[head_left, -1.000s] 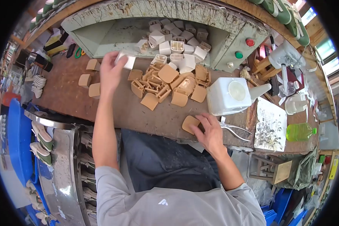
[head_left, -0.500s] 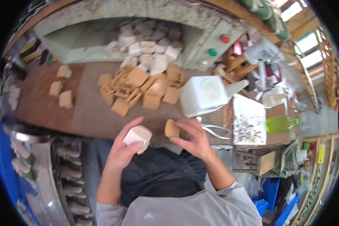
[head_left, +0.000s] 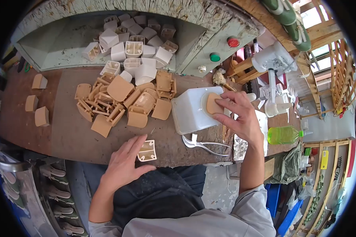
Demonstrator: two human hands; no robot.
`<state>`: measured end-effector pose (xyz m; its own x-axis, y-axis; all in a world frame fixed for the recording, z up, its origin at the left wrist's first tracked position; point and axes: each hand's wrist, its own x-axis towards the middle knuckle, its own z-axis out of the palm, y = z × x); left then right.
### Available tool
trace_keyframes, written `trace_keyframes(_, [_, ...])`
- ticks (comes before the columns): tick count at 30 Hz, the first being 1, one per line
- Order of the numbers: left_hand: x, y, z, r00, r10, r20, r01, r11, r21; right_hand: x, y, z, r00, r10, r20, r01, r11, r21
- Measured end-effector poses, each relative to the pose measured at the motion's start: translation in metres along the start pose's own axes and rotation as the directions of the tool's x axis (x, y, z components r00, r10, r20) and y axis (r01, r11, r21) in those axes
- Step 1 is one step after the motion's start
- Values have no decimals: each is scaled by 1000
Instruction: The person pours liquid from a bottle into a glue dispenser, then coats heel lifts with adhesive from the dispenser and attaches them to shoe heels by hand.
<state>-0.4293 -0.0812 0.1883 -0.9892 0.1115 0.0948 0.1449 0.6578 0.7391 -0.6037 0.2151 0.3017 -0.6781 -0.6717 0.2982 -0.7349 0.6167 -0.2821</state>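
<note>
Between the fingers and thumb of my right hand (head_left: 241,114) is a tan curved cap (head_left: 213,103), held at the round opening of a white plastic container (head_left: 194,110). My left hand (head_left: 124,160) rests at the bench's front edge, fingers spread, beside a hollow white block (head_left: 147,151) whose open side faces up. The fingertips are next to the block; whether they touch it is unclear. Behind my hands lies a pile of tan caps (head_left: 120,87). Hollow white blocks (head_left: 118,51) are heaped in the green recess. Three tan-topped blocks (head_left: 42,116) stand at the left.
Metal pliers (head_left: 203,144) lie in front of the container. A green bottle (head_left: 284,135) stands at the right on the bench (head_left: 67,134). Red (head_left: 233,42) and green (head_left: 214,57) buttons sit on the machine. Shoes (head_left: 65,211) fill a rack at lower left.
My left hand brought the white block to the front edge, where it now sits beside the spread fingers. My right hand carried the tan cap onto the container's opening. The camera view shifted right.
</note>
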Motion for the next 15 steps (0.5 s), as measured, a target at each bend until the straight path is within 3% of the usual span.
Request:
trace_keyframes(4, [1,-3,10,997,-52,65,59,992,-108,3,-1,8,999,32,-31,-33,999,-6])
trace_keyframes(10, [12,6,44,961,265,-79,-267,964,-15,-1,-11,11,992,108,-61,-108,994,-4])
trace_keyframes(15, [10,0,41,970,244,-6,-244,970,-1,-4,-11,10,989,140,-50,-141,990,-20])
